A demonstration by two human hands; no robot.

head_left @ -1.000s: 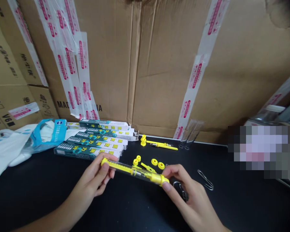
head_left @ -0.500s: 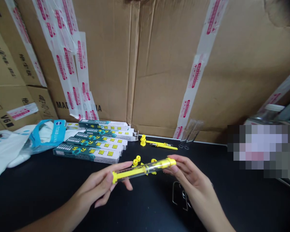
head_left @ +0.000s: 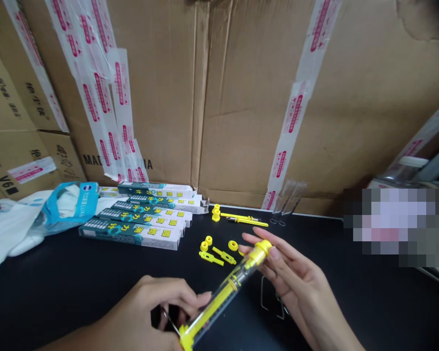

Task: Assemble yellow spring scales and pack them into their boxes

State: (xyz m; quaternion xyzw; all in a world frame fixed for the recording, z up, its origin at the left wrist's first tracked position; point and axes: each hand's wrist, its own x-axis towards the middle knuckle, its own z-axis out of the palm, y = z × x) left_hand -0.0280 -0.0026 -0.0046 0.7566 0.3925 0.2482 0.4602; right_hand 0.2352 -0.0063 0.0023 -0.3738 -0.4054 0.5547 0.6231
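Note:
A spring scale (head_left: pixel 216 303), a clear tube with yellow end caps and a yellow strip and spring inside, slants between my hands over the black table. My right hand (head_left: pixel 302 285) pinches its upper yellow cap between thumb and fingers. At the lower end my left hand (head_left: pixel 151 302) is closed, with a thin metal wire hook (head_left: pixel 171 320) showing between its fingers by the lower cap. Some left fingertips are hidden. Bent wire hooks (head_left: pixel 265 295) lie partly behind my right hand. Beyond the tube are small yellow flat pieces (head_left: pixel 225 255) and yellow rings (head_left: pixel 233 245).
Printed boxes (head_left: pixel 131 231) are stacked at the back left, beside a blue and clear plastic bag (head_left: pixel 71 207). Yellow rods with springs (head_left: pixel 245 219) and clear tubes (head_left: pixel 289 202) stand or lie farther back. A large cardboard wall (head_left: pixel 237 122) closes off the rear.
The spring scale has tilted from nearly level to a steep slant, its left end lowered toward me. My left hand has moved down and curled round that end, uncovering the small yellow parts.

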